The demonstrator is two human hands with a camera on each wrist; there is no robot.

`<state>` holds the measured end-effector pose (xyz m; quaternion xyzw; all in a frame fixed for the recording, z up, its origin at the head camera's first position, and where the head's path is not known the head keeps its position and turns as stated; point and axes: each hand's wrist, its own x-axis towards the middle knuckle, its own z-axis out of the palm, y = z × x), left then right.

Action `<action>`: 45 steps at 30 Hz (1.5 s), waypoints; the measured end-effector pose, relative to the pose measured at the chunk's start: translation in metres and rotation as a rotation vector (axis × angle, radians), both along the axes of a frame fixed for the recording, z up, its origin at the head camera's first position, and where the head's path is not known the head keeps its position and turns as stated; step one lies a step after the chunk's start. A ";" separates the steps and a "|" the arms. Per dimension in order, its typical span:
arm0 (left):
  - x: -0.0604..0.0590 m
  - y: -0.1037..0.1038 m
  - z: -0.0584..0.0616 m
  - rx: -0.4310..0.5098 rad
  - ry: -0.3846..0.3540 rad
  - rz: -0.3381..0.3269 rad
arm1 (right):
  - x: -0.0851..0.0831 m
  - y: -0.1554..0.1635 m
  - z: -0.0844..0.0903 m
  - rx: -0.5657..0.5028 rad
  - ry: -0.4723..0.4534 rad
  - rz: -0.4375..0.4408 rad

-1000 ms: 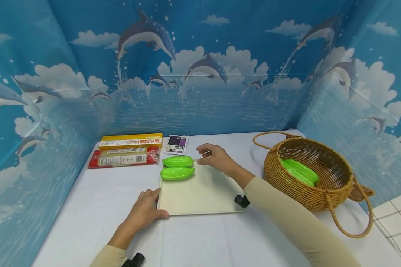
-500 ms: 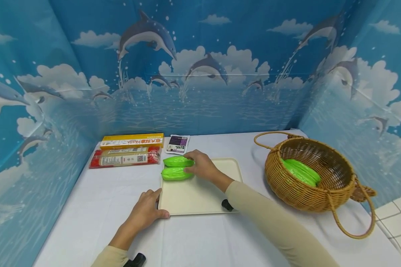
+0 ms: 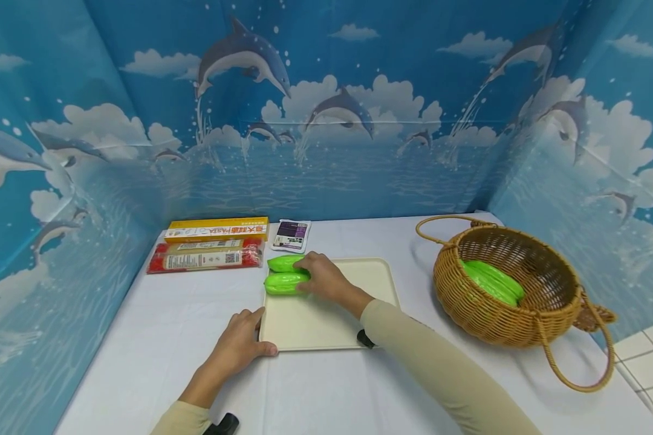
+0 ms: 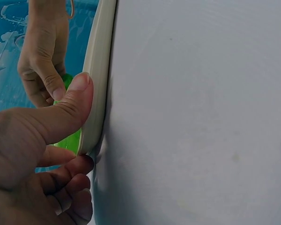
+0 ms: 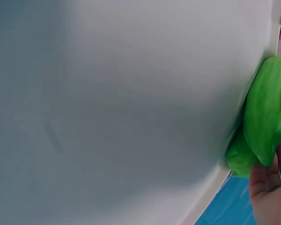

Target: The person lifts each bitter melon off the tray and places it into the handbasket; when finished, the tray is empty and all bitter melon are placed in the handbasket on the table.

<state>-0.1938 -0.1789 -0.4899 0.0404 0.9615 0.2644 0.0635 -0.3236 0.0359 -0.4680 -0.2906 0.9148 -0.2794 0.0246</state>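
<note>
Two green, ridged, tapered gourds lie side by side along the left end of a cream tray (image 3: 326, 326). My right hand (image 3: 326, 279) reaches over their right ends. Its thumb is on the nearer gourd (image 3: 280, 284), and its fingers curl by the farther gourd (image 3: 284, 263). In the right wrist view the nearer gourd (image 5: 268, 108) is bigger, with fingertips at its pointed end; the hand is partly out of frame. My left hand (image 3: 242, 339) grips the tray's near left corner. In the left wrist view its thumb presses the tray rim (image 4: 96, 79), with the fingers curled beneath.
At the right stands a wicker basket (image 3: 490, 314) with looped handles and more green gourds (image 3: 492, 282) inside. Behind the tray lie a yellow pasta box (image 3: 217, 229), a red-ended pasta packet (image 3: 207, 256) and a small dark-and-white pouch (image 3: 291, 235). A dolphin-print curtain (image 3: 326, 175) closes off the back and sides.
My right hand has come left and down from above the tray's far edge onto the gourds, its fingers closing in at their right ends. My left hand stays at the tray corner.
</note>
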 end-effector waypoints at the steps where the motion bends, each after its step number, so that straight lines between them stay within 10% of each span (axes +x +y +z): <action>1: 0.000 0.000 0.000 0.001 -0.001 0.000 | 0.001 0.000 0.000 0.003 -0.004 0.004; 27: 0.000 0.001 0.001 0.008 0.013 -0.008 | 0.006 -0.005 0.000 -0.041 -0.114 0.021; 45: 0.003 0.001 0.002 0.017 0.029 -0.016 | 0.025 0.019 0.065 -0.226 -0.272 0.074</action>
